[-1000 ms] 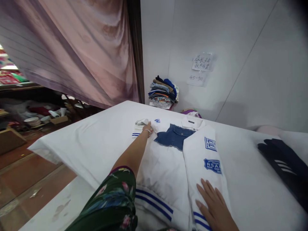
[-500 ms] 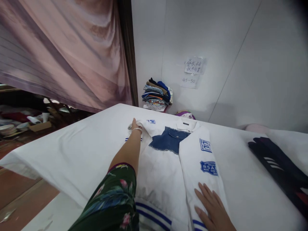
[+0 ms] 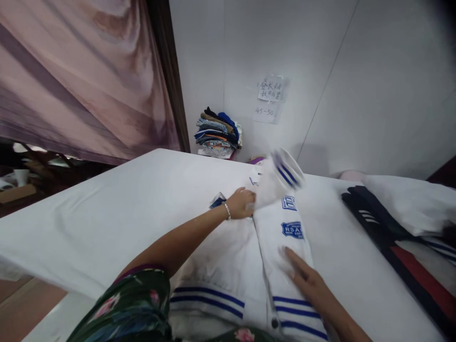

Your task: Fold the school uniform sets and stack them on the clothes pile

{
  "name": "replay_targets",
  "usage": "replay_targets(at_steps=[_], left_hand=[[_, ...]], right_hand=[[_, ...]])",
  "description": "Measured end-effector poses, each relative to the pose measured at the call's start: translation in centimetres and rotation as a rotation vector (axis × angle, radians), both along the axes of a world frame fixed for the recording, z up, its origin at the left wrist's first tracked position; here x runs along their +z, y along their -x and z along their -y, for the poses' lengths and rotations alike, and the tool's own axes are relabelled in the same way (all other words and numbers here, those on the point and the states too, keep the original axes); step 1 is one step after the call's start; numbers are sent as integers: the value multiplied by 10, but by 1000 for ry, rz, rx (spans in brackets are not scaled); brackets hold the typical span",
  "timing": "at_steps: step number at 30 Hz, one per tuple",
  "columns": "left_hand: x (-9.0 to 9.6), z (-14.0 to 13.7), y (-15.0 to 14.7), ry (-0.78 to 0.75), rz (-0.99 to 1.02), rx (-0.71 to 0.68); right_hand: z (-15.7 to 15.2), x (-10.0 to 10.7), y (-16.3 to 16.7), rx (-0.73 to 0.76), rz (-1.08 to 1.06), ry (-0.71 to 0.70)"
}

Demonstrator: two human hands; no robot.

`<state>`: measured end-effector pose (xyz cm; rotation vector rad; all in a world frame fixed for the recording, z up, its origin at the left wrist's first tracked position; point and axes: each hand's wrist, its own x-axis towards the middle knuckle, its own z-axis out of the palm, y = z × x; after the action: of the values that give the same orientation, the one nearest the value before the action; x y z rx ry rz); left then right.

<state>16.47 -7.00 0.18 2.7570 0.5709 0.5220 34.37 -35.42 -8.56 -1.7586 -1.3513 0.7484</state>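
A white jacket (image 3: pixel 224 256) with blue-striped hem and cuffs lies spread in front of me. My left hand (image 3: pixel 242 203), a bracelet on its wrist, is closed on one sleeve of the jacket. That sleeve is folded across the upper chest, its blurred striped cuff (image 3: pixel 288 171) raised toward the far right. Only a corner of the denim panel (image 3: pixel 218 201) shows, left of my wrist. My right hand (image 3: pixel 301 270) is open over the other sleeve, which lies along the front with blue patches (image 3: pixel 292 230); its fingertips are smeared by motion.
The jacket lies on a white-covered table (image 3: pixel 107 209). Dark garments (image 3: pixel 377 228) with a red part lie to the right beside white cloth (image 3: pixel 395 199). Against the wall stands a stack of folded clothes (image 3: pixel 217 130), near paper signs (image 3: pixel 270 89). A pink curtain (image 3: pixel 81 71) hangs at left.
My left hand has brought the far-left sleeve rightward across the chest, covering most of the denim panel. My right hand has shifted slightly up along the other sleeve. The view has turned rightward.
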Motion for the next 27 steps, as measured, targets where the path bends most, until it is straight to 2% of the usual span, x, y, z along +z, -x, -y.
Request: replay_targets(at_steps=[2,3,6,8,12,13,15,17,20,23,25,27], left_hand=[[-17,20,4,-46,-101,-126],[-23,24,9,-34,-114,-125],[-32,20,35,-1,-130,62],[-34,11,58,10,-137,215],[-41,3,106,121,-186,585],[-43,4,117,176,-206,653],[-46,10,133,292,-253,748],[-47,19,142,375,-291,810],[-46,33,149,394,-307,814],[-44,44,151,398,-323,784],[-42,49,152,411,-327,767],[-39,54,151,409,-321,745]], right_hand=[[-3,8,-14,-208,-279,-35],[-4,11,-21,-304,-397,-56],[0,19,-35,-480,-554,-93],[7,24,-43,-520,-444,-110],[14,28,-71,-520,65,-298],[13,28,-82,-545,157,-301],[7,26,-102,-626,171,-182],[-1,23,-116,-698,29,-14],[-11,20,-121,-681,-166,96],[-13,23,-121,-522,-215,175],[-15,32,-123,-453,-225,156],[-21,48,-129,-449,-262,54]])
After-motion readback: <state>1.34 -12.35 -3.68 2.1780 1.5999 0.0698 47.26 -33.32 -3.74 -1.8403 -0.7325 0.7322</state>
